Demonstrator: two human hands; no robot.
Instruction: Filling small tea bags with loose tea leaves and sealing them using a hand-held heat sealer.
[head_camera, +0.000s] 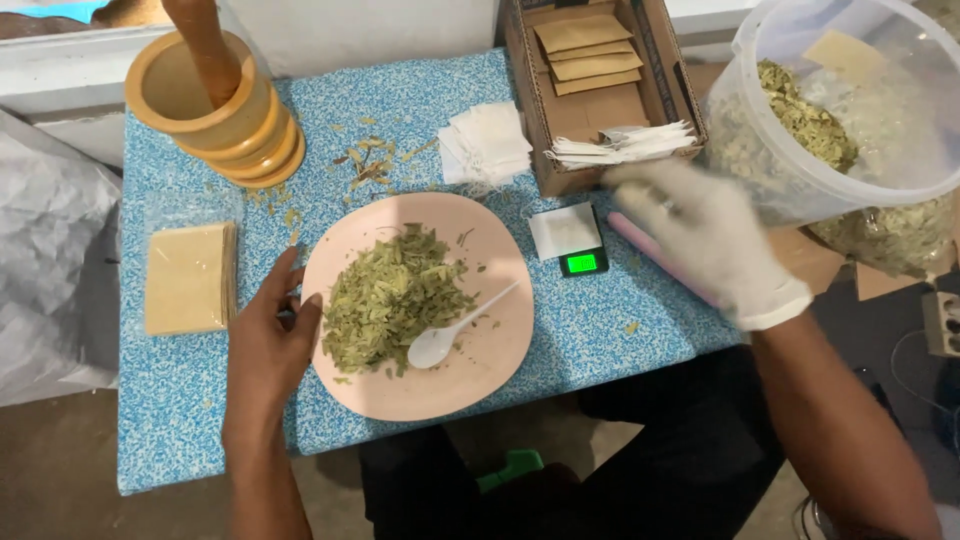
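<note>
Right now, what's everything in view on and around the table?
plate: one, pink, table centre
dried leaves: one pile, green, on plate
spoon: one, white, on plate
mortar: one, wooden, back left, pestle inside
envelopes: one stack, tan, in clear bag, left
sachets: one pile, white, behind plate
box: one, cardboard, back right
scale: one, green display lit, right of plate
tub: one, clear, leaves inside, right
left hand: bare, at plate edge
right hand: white glove, near box

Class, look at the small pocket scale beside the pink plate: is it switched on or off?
On: the scale's display glows green, beside the plate.
</note>
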